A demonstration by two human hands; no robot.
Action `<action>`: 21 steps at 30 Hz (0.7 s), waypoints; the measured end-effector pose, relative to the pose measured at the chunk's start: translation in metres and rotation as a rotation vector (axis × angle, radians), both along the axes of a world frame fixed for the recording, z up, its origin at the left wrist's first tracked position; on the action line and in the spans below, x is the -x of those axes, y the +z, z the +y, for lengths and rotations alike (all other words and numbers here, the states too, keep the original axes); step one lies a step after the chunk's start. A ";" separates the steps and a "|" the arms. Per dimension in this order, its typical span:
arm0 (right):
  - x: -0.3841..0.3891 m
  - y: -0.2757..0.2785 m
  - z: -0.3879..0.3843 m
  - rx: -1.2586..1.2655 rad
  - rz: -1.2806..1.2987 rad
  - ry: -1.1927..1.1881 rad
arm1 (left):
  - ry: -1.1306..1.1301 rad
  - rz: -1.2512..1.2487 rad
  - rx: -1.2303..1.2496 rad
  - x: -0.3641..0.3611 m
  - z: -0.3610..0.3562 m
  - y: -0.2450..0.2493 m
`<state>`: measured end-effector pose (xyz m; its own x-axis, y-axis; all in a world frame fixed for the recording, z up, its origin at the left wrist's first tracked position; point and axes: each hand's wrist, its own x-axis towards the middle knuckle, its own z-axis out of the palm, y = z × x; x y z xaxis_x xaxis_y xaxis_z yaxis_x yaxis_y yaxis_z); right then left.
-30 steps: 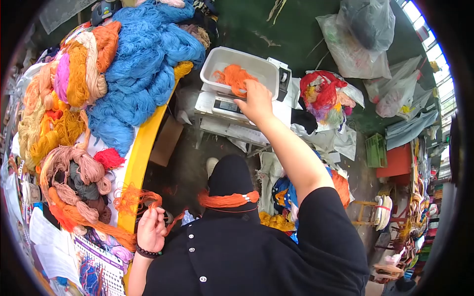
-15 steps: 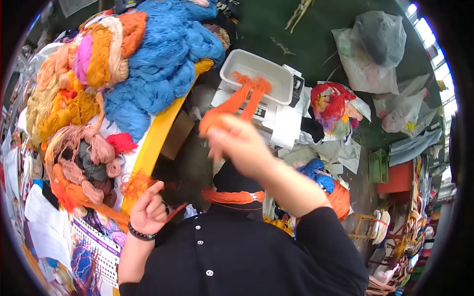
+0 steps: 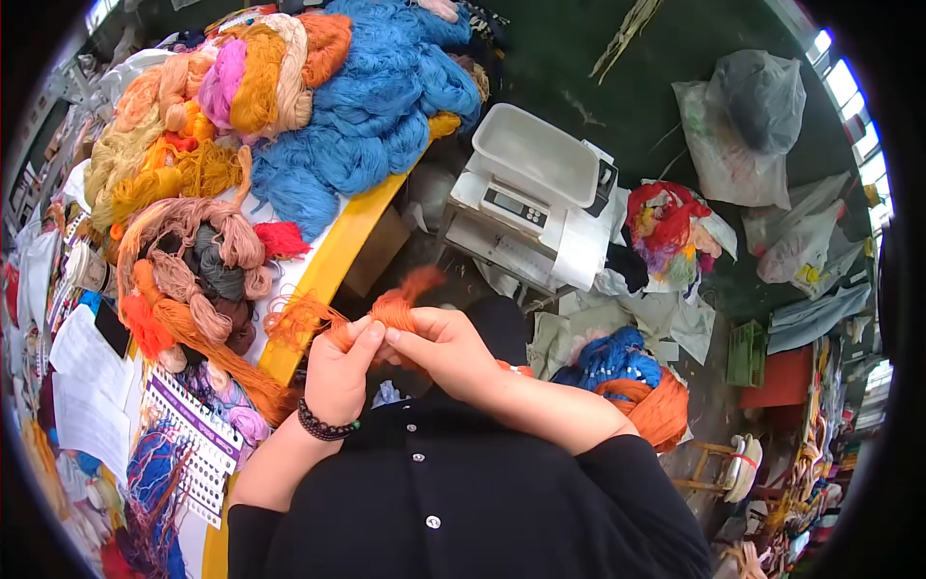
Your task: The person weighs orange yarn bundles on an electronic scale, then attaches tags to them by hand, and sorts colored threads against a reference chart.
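In front of my chest, my left hand (image 3: 338, 373) and my right hand (image 3: 446, 349) meet with thumb tips close together. Both are closed on a bundle of orange yarn (image 3: 393, 309). One end of the bundle sticks out blurred beyond my right fingers. Loose orange strands (image 3: 294, 318) spread left of my left hand, over the table's yellow edge. Beaded bracelets circle my left wrist. Part of an orange yarn band shows behind my right wrist, mostly hidden.
The table's yellow edge (image 3: 371, 205) runs along my left, heaped with blue yarn (image 3: 357, 106), mixed skeins (image 3: 188, 256) and a colour card (image 3: 193, 434). Ahead stands a digital scale (image 3: 516, 206) with a white tray (image 3: 535, 154). Blue and orange yarn (image 3: 617, 362) lies at right, near a wooden stool (image 3: 709, 463).
My right hand has come down and left from near the scale, bringing the orange yarn off the tray. My left hand has risen rightward and now holds yarn beside it. The view has shifted.
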<state>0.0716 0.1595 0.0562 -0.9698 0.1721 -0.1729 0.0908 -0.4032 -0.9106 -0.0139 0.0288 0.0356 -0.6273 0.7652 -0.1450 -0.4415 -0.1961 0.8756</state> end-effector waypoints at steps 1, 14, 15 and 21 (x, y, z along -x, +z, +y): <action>-0.002 -0.002 -0.004 0.034 -0.011 -0.035 | 0.028 0.012 -0.001 -0.002 0.000 -0.001; -0.019 -0.017 -0.018 0.210 0.048 -0.188 | 0.060 -0.102 -0.078 -0.019 -0.001 0.009; -0.019 -0.018 -0.018 0.189 0.029 -0.187 | 0.015 -0.077 -0.096 -0.017 -0.004 0.004; -0.020 -0.024 -0.029 0.283 0.045 -0.235 | -0.016 0.152 0.067 -0.016 -0.011 -0.001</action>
